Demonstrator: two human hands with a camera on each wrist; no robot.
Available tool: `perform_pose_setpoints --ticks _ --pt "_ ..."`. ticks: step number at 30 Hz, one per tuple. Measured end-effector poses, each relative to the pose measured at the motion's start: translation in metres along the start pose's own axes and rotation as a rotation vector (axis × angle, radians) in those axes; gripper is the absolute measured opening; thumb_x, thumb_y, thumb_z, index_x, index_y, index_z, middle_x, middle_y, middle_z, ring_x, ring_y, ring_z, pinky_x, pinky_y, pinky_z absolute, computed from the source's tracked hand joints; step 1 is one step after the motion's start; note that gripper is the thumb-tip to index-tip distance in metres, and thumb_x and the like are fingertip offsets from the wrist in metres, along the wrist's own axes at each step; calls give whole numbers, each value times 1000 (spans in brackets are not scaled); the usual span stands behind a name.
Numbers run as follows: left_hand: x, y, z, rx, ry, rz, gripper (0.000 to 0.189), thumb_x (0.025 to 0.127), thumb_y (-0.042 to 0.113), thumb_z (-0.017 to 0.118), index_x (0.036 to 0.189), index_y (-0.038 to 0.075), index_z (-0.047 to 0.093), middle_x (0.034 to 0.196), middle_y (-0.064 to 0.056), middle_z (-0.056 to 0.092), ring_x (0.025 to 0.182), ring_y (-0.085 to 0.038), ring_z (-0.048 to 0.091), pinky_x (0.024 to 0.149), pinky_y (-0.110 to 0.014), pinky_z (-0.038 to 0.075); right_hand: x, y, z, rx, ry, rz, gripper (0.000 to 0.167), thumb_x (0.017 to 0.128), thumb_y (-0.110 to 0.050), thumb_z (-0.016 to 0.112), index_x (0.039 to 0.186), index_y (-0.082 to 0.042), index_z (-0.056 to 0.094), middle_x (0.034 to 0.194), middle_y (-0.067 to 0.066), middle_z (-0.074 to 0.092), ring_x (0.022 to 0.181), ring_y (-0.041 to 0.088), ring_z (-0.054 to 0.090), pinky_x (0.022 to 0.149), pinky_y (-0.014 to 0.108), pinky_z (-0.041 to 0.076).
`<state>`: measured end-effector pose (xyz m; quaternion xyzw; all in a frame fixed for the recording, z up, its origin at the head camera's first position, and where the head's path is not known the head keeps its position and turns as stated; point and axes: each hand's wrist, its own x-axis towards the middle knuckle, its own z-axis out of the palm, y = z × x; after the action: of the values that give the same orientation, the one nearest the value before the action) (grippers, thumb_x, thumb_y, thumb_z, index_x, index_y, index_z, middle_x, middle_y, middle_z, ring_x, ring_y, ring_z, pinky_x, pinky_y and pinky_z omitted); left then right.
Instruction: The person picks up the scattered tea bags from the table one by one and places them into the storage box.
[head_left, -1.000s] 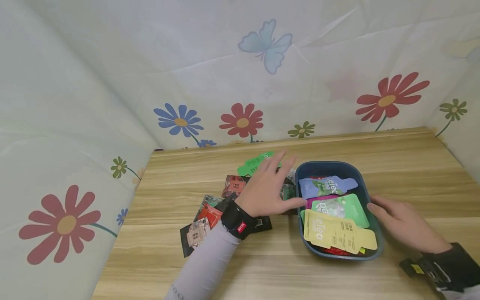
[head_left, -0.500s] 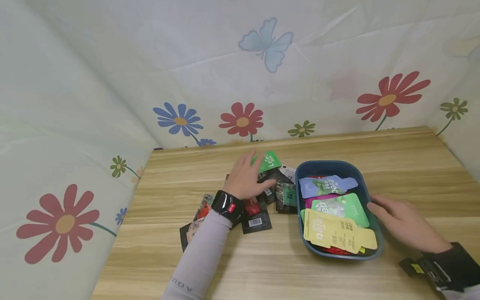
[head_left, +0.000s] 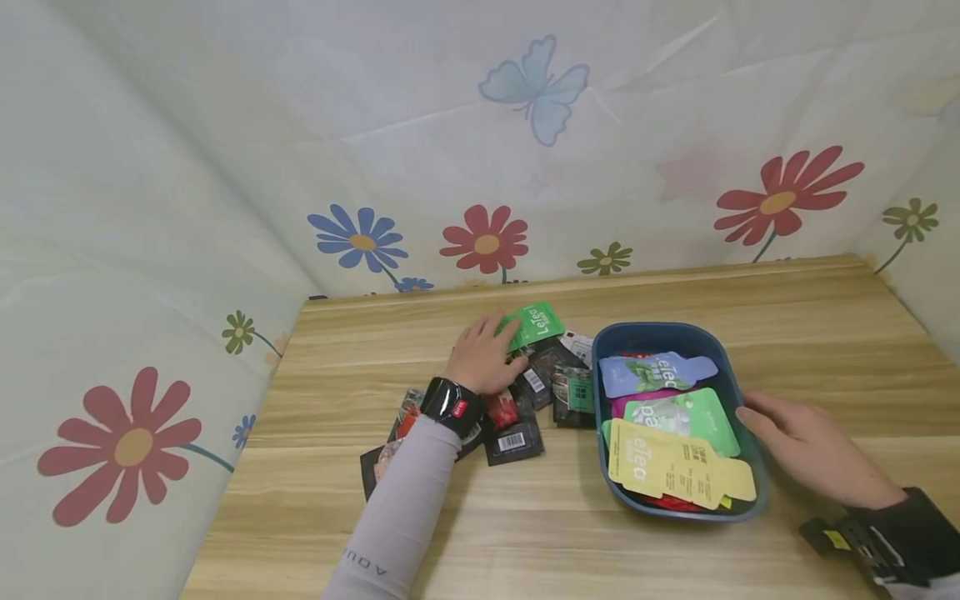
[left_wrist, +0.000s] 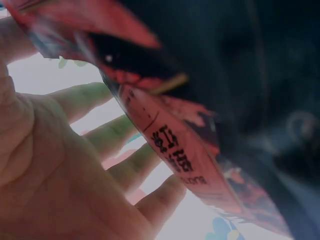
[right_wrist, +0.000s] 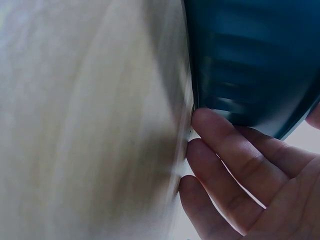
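My left hand [head_left: 483, 357] lies over a heap of small packets, fingers spread and straight. Its fingertips reach the green LeTea sachet [head_left: 536, 325] at the back. In the left wrist view a red-and-black packet [left_wrist: 170, 150] stands close in front of the palm, and the fingers pass behind it. Dark packets [head_left: 517, 437] lie below and right of this hand. My right hand [head_left: 810, 450] rests against the right side of a dark blue plastic bin [head_left: 759, 492], thumb at the rim. In the right wrist view extended fingers [right_wrist: 235, 160] touch its outer wall near the table.
Inside the bin lie a blue-purple pouch [head_left: 648, 372], a green pouch [head_left: 697, 421] and yellow pouches [head_left: 675, 467]. A dark packet with a green label [head_left: 576, 392] is beside its left wall. Flower-printed cloth [head_left: 630, 167] hangs behind the wooden table [head_left: 540, 550].
My left hand has moved left, away from the bin, and settled lower over the packets, uncovering the dark ones by the bin. The right hand and the bin have stayed put.
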<state>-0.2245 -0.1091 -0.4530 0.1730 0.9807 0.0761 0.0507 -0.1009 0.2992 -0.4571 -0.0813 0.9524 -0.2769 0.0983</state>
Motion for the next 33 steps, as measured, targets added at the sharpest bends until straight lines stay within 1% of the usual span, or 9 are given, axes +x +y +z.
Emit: perform_pose_setpoints --ticks 4,9,16,18,21,24,28,30,33 --pt "0 0 0 23 -10 -20 62 104 42 53 159 18 41 168 -13 33 155 -36 33 125 -53 30 0 0 -1 -2 -3 5 62 112 -37 40 145 15 46 144 41 49 130 62 48 99 74 44" --pt "3 3 1 46 10 -37 53 104 37 56 151 15 51 166 -11 37 153 -34 38 123 -52 34 0 0 -2 -4 3 2 63 112 -38 40 145 15 46 143 41 50 131 62 48 99 74 44" --pt "4 4 0 61 -5 -40 54 104 36 57 149 9 49 160 -11 48 149 -28 46 123 -45 36 0 2 -1 -2 17 -11 61 111 -37 42 145 14 48 143 41 51 130 62 49 98 74 44" --pt "4 4 -4 64 -10 -37 53 103 37 59 147 8 51 154 -11 54 144 -27 51 121 -42 40 -1 2 0 3 25 -17 60 111 -36 43 144 14 49 142 40 52 129 62 50 98 74 45" --pt "2 4 -13 70 -14 -36 53 101 38 62 143 6 54 143 -11 62 131 -26 60 112 -42 48 -2 2 2 4 29 -20 59 111 -35 43 144 14 50 142 40 52 129 61 50 97 74 45" --pt "4 4 -26 64 -16 -38 59 100 38 64 148 7 52 144 -11 61 129 -28 62 109 -43 50 -2 3 3 5 23 -8 60 112 -36 41 144 14 49 142 41 51 129 62 49 97 74 44" --pt "12 5 -37 52 -28 -37 67 98 37 67 155 9 46 153 -11 55 139 -30 55 115 -45 46 -1 4 3 9 28 -13 60 112 -35 41 144 15 48 142 42 50 129 63 48 97 75 43" --pt "19 4 -38 48 -44 -37 70 96 38 69 156 11 46 154 -10 54 140 -28 54 116 -44 45 -1 4 3 7 38 -24 59 111 -33 41 143 16 49 142 42 50 129 63 48 97 74 43" --pt "32 1 -31 39 -80 -47 74 92 43 73 155 13 46 152 -9 55 136 -26 56 114 -42 46 0 4 3 5 45 -33 59 111 -33 42 143 16 49 142 42 51 129 63 48 96 74 43"
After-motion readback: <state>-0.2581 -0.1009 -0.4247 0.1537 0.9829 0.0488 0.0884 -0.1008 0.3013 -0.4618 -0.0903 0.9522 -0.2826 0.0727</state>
